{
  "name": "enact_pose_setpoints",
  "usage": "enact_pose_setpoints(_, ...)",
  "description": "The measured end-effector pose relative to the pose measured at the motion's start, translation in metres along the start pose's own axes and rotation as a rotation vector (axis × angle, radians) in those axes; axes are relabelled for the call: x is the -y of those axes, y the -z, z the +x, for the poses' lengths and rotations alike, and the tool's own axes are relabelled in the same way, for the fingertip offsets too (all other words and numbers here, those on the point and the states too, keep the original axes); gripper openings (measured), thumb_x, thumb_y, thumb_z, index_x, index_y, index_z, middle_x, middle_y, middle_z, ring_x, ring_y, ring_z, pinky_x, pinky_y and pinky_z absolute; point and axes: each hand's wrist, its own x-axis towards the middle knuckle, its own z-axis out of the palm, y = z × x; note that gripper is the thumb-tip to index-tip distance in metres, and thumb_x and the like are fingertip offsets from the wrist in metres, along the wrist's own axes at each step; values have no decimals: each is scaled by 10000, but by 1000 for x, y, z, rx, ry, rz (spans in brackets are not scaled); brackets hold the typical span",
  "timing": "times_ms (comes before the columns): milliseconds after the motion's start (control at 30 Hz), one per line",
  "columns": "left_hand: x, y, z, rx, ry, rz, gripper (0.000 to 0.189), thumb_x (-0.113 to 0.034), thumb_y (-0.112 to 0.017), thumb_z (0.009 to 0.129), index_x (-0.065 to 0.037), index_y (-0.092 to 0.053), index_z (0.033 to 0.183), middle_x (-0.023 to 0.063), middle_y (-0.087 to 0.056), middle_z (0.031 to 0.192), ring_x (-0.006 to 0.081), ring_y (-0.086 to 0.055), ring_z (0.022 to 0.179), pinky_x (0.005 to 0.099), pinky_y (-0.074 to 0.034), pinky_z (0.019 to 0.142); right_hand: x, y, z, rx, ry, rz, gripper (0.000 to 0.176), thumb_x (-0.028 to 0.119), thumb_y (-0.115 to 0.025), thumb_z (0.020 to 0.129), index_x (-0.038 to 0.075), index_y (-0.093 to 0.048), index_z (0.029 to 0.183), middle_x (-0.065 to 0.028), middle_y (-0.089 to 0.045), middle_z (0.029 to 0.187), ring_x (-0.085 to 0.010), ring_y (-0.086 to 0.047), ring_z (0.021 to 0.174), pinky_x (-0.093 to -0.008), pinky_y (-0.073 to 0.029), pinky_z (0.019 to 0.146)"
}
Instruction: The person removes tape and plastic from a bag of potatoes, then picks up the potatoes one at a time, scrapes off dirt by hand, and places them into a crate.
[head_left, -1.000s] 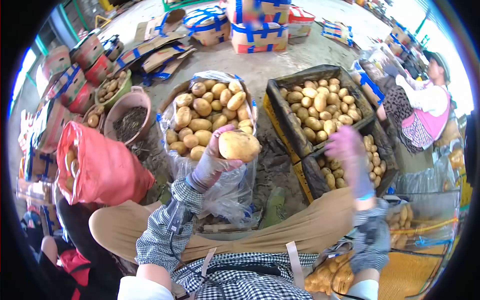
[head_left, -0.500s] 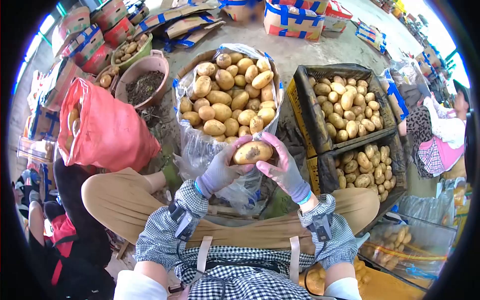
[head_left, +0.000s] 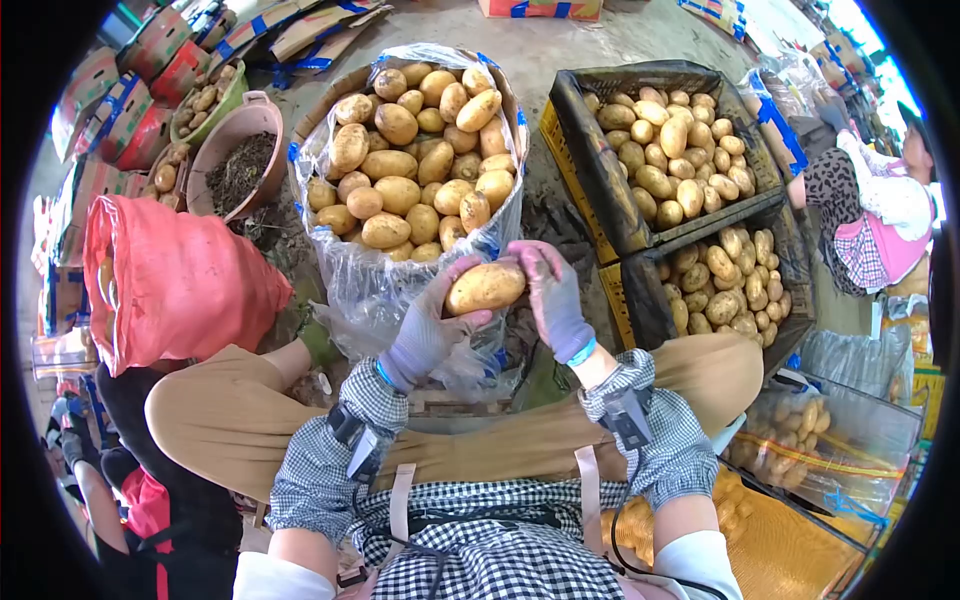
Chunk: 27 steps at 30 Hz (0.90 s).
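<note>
A large oval potato [head_left: 486, 288] with light brown skin is held in front of the plastic-lined box [head_left: 312, 235] of potatoes. My left hand [head_left: 432, 325], in a grey and pink glove, has its fingers and thumb around the potato's left side. On the right, my right hand [head_left: 553, 300], gloved the same way, is beside the potato's right end with its fingers bent toward it; whether they press on it is hard to see. Potatoes fill the box just beyond both hands.
Two black crates [head_left: 655, 240] of potatoes stand at the right. A red sack [head_left: 190, 285], a pink tub [head_left: 215, 165] with dark debris and stacked cartons [head_left: 155, 60] are at the left. A seated person [head_left: 885, 215] is at the far right.
The view has shifted, so the box and crates sit higher in it. The potato has turned in my left hand and its dark-stained side no longer shows. My right fingers have moved up and back.
</note>
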Motion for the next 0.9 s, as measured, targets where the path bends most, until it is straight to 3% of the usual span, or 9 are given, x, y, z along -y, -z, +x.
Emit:
enact_pose_setpoints(133,-4,-1,3,-46,53,-301,702,2,-702,819,-81,-347,1419,82,-509,1297,183,-533,1167,316,-440,1006,15,-1,1,-1,-142,96,602,558,-529,919,25,-551,1198,-62,-615,1051,-126,-587,866,-293,-495,836)
enact_pose_setpoints(233,4,-8,4,6,-45,-320,696,14,-705,810,-86,-359,1405,79,-493,1322,184,-505,1203,329,-436,1015,29,-4,-11,139,-360,22,561,553,-537,918,54,-568,1171,-32,-591,1035,-102,-570,798,-268,-519,701)
enact_pose_setpoints(267,9,-11,4,9,-39,-319,696,14,-705,810,-86,-359,1405,79,-493,1322,184,-505,1203,329,-436,1015,28,-9,-12,61,-284,-2,457,491,-519,949,68,-587,1112,-17,-579,973,-76,-540,729,-227,-486,553)
enact_pose_setpoints(300,15,-12,5,31,-76,-252,706,16,-714,802,-89,-359,1403,74,-487,1327,179,-493,1214,333,-435,1017,21,-8,-12,55,-285,0,457,491,-519,949,68,-587,1112,-17,-579,973,-76,-540,729,-227,-486,553)
enact_pose_setpoints(367,24,-11,7,55,-116,-183,716,18,-723,794,-92,-358,1400,69,-482,1333,175,-481,1225,337,-435,1019,13,-9,-8,87,36,-45,403,450,-512,963,66,-597,1051,-14,-584,924,-57,-525,706,-199,-437,464)
enact_pose_setpoints(567,27,-1,2,42,-177,-60,754,28,-750,762,-97,-363,1398,55,-487,1311,178,-516,1183,336,-439,1016,24,-13,-10,83,-35,0,343,376,-477,998,54,-591,1027,-12,-596,827,-42,-525,663,-198,-434,464)
enact_pose_setpoints(700,6,3,0,125,-36,-322,665,-203,-721,838,-89,-368,1391,79,-532,1257,171,-563,1106,305,-483,935,35,-16,-5,106,-224,-57,338,356,-443,1014,49,-581,1046,-6,-598,798,-31,-535,608,-187,-438,469)
enact_pose_setpoints(800,0,10,-3,140,84,-469,657,-396,-654,876,-86,-374,1384,86,-570,1195,158,-592,1035,288,-512,855,33,-20,-3,219,-167,6,344,354,-441,1013,48,-574,1095,4,-589,771,-18,-539,577,-173,-444,481)
enact_pose_setpoints(900,8,15,-3,80,111,-410,683,-523,-575,898,-67,-387,1369,75,-598,1123,155,-626,934,271,-531,779,29,-27,-7,202,397,-499,391,361,-470,1001,9,-567,1142,-37,-638,842,-88,-610,660,-223,-484,520)
